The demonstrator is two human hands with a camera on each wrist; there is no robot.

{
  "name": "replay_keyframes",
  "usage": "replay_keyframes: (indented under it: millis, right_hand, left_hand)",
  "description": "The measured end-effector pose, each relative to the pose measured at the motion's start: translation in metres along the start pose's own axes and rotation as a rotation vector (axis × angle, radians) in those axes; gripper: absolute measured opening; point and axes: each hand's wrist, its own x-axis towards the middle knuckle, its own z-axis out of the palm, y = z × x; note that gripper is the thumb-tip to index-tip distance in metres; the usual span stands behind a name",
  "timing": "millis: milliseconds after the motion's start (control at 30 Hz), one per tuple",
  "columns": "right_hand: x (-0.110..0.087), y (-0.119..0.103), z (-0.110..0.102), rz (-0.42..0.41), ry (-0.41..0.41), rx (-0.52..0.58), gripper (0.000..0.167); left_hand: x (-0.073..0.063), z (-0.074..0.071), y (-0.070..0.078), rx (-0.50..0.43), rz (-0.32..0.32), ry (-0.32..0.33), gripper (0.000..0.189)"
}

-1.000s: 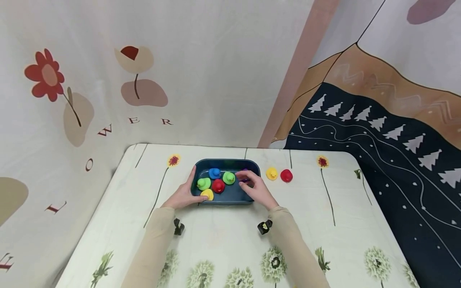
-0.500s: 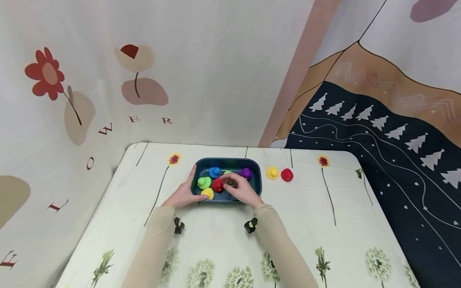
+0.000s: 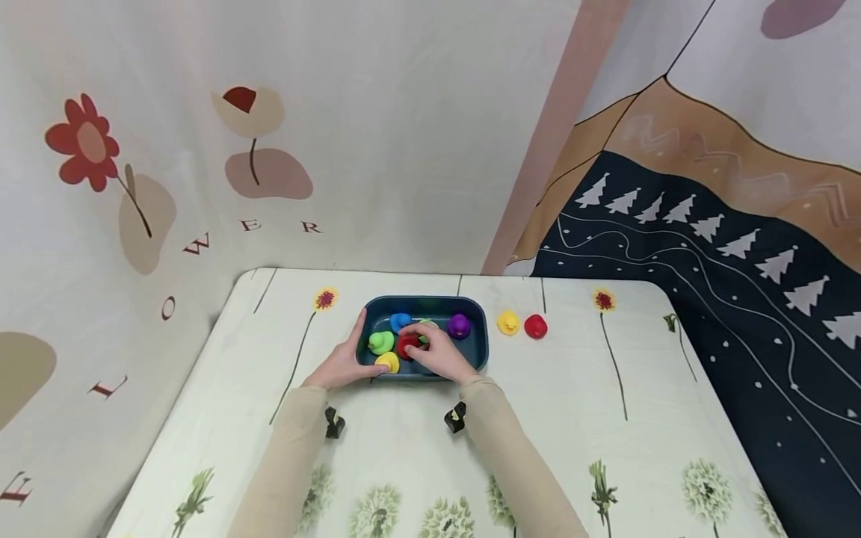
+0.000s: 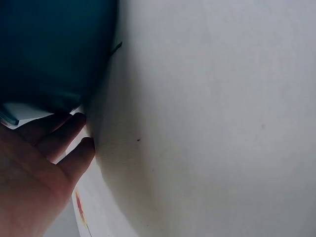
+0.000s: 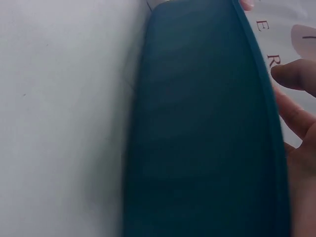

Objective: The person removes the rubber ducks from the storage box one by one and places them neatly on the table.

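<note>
A dark blue-green tray [image 3: 474, 359] holds several rubber ducks. My left hand [image 3: 343, 366] grips its left end, thumb over the near rim; in the left wrist view, fingertips [image 4: 81, 118] rest against the tray's outer wall. Inside the tray, my right hand [image 3: 440, 355] pinches a red duck [image 3: 406, 345], thumb on the near side and fingers on the far side. Half hidden behind that hand is a green duck [image 3: 428, 323]. Around them sit a blue duck [image 3: 400, 322], another green duck [image 3: 380, 342], a yellow duck [image 3: 387, 362] and a purple duck [image 3: 459, 326].
Outside the tray on the right, a yellow duck [image 3: 508, 323] and another red duck [image 3: 536, 326] stand on the flower-printed tablecloth [image 3: 417, 448]. A printed cloth backdrop [image 3: 390, 149] rises behind the table. Black camera mounts sit at both wrists.
My right hand has moved left from the purple duck, across the right green duck, to the red duck, uncovering the purple one. The left hand has stayed on the tray.
</note>
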Motion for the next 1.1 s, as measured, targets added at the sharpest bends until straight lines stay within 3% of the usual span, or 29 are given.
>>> replay_keyframes:
  millis: [200,533,1100]
  right_hand:
    - [0.0008,0.0064,0.0012,0.047,0.005,0.016,0.031]
    - [0.001,0.0089,0.0015,0.102,-0.055,-0.023,0.028]
    - [-0.0022,0.0087,0.0017,0.1,-0.049,-0.038,0.022]
  left_hand:
    - [0.0013,0.0006,-0.0021,0.008,0.011,-0.001,0.119]
    - [0.0014,-0.0003,-0.0021,-0.006,0.013,0.006,0.117]
    - [0.0001,0.001,-0.0042,-0.014,0.006,0.015,0.116]
